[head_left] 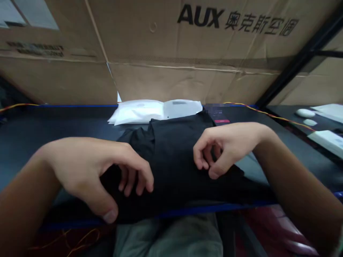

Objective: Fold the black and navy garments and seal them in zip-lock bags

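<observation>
A black cloth [177,153], perhaps a garment, lies spread on the dark table with its near side at the blue front edge. My left hand [99,167] is over the cloth's left part, fingers curled and thumb apart from them, with nothing held. Over the right part is my right hand [222,150], its fingers bent and apart from the thumb, also with nothing in it. The cloth is bunched near its upper left. Whether the fingertips touch the fabric is hard to tell.
White plastic bags [150,111] lie behind the cloth, beside a dark box with a pink label [222,121]. Cardboard [166,39] stands along the back. At right are a twisted cable [270,115], a white box [328,142] and small white objects [305,113].
</observation>
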`<state>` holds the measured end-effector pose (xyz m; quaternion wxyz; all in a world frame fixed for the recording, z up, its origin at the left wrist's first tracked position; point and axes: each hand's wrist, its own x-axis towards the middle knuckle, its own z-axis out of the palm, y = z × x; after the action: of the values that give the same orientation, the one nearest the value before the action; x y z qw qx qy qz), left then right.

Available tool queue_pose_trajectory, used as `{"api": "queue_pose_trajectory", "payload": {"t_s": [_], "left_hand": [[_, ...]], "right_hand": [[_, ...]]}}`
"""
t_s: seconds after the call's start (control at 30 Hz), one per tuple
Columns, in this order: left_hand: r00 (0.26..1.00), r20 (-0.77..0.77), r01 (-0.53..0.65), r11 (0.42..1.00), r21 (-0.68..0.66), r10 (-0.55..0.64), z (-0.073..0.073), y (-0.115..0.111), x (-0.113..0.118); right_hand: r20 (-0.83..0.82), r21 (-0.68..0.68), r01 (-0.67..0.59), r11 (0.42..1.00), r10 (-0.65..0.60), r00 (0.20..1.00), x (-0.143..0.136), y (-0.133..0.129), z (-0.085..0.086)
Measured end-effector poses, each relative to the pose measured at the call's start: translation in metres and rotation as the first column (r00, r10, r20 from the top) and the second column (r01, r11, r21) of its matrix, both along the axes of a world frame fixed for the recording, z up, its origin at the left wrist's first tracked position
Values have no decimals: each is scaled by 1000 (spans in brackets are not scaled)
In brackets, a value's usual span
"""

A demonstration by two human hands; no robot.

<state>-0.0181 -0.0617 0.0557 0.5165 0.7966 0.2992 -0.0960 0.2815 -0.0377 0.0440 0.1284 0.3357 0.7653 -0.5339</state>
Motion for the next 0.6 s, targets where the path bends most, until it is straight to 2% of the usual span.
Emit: {"api": "queue_pose_trajectory", "payload": {"t_s": [0.1, 0.17, 0.23, 0.33, 0.4, 0.43, 0.47, 0.5, 0.53, 0.57, 0.6], "left_hand": [[996, -71, -46, 998, 51, 49, -2, 4, 1], [986, -134, -79, 984, 162, 101, -6, 12, -2], [965, -199, -105, 944, 311, 173, -13, 22, -7], [936, -250, -110, 881, 459, 247, -22, 37, -15], [934, -252, -100, 864, 493, 252, -26, 42, -17], [939, -238, -98, 856, 507, 248, -26, 43, -17], [946, -217, -97, 847, 522, 242, -26, 43, -16], [953, -191, -101, 840, 534, 236, -26, 42, -15], [960, -156, -112, 831, 545, 232, -26, 41, -13], [966, -123, -124, 821, 558, 229, -26, 40, -10], [969, -100, -130, 812, 569, 225, -26, 38, -8]], "right_hand": [[92, -56, -36, 998, 41, 995, -10, 3, -17], [155, -103, -54, 993, 70, 985, -15, 3, -25], [167, -135, -63, 989, 85, 982, -18, 3, -29], [30, -92, -39, 995, 42, 999, -20, 2, -28], [-136, 78, 69, 995, -58, 989, -22, 4, -29], [-219, 224, 164, 961, -115, 969, -22, 7, -30], [-282, 394, 264, 880, -157, 946, -21, 10, -33], [-321, 559, 344, 754, -186, 929, -20, 14, -37], [-331, 696, 388, 605, -209, 920, -18, 19, -41], [-306, 789, 376, 486, -221, 926, -16, 24, -45], [-267, 831, 347, 435, -234, 935, -14, 28, -48]]}}
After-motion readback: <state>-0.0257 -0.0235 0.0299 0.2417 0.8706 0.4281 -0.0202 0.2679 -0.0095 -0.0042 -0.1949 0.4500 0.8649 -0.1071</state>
